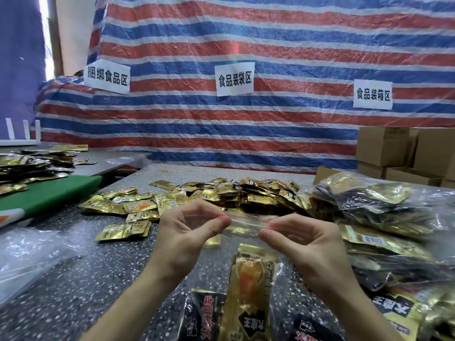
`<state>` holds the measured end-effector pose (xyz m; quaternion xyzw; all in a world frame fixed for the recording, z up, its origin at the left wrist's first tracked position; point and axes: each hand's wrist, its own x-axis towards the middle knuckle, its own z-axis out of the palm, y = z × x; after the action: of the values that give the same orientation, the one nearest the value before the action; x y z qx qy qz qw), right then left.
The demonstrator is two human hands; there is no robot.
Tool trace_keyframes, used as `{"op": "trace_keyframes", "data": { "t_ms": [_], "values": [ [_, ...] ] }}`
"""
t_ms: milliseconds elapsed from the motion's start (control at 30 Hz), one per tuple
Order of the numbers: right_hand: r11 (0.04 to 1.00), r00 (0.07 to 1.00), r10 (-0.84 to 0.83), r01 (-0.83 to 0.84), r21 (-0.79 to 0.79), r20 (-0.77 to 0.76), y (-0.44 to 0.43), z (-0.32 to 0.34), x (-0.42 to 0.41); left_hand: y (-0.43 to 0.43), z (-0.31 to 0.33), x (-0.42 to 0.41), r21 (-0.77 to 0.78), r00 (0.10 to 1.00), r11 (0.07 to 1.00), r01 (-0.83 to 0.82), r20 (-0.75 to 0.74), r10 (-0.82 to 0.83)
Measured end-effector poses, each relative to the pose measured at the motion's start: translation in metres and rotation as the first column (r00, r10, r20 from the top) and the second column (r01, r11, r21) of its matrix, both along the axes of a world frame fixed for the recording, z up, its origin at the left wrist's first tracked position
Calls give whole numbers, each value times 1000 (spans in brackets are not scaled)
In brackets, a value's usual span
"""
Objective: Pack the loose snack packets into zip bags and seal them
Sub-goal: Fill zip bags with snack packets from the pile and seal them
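A clear zip bag (242, 226) with a red zip strip is held up over the speckled table (81, 279), hanging down towards me. My left hand (189, 232) pinches the zip strip at its left end. My right hand (305, 244) pinches the strip at its right end. Inside the bag sit gold and black snack packets (248, 289), one showing an orange picture. A heap of loose gold snack packets (221, 195) lies on the table just beyond my hands.
Filled clear bags of packets (384, 217) are piled at the right. Cardboard boxes (403, 153) stand behind them. Empty clear bags (27, 252) lie at the left, near a green board (49, 193) and another packet pile (32, 163). A striped tarp (246, 45) with paper signs forms the back wall.
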<state>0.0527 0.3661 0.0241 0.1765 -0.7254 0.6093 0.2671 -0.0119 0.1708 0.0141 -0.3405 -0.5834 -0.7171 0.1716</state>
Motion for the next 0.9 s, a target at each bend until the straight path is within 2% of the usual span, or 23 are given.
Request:
{"op": "trace_keyframes", "data": {
  "t_ms": [133, 267, 333, 400, 467, 533, 700, 800, 900],
  "values": [
    [997, 997, -68, 66, -48, -34, -1, 0, 0, 0, 1, 3, -11, 999, 1000, 16, -32, -17],
    [995, 995, -94, 94, -30, 19, 1, 4, 1, -1, 3, 5, -45, 995, 999, 5, -98, -9],
    [975, 982, -186, 188, 120, -26, 5, 7, 4, -1, 3, 6, -96, 984, 994, -49, -176, 31],
    [843, 917, -337, 395, 365, -214, 6, 10, 8, -1, 4, 7, -157, 959, 980, -119, -272, 73],
    [703, 868, -327, 488, 517, -375, -1, 14, 11, 0, 5, 9, -173, 938, 971, -167, -331, 102],
    [662, 875, -276, 473, 582, -398, -10, 14, 10, 1, 7, 10, -169, 928, 970, -177, -357, 107],
    [804, 951, -180, 289, 520, -251, -16, 18, 10, -4, 11, 10, -197, 928, 969, -150, -366, 69],
    [825, 969, -139, 229, 518, -206, -14, 21, 13, -3, 11, 11, -243, 929, 955, -169, -362, 73],
    [842, 977, -128, 199, 502, -173, -8, 20, 13, -4, 12, 11, -268, 946, 957, -110, -323, 19]
  ]
}}
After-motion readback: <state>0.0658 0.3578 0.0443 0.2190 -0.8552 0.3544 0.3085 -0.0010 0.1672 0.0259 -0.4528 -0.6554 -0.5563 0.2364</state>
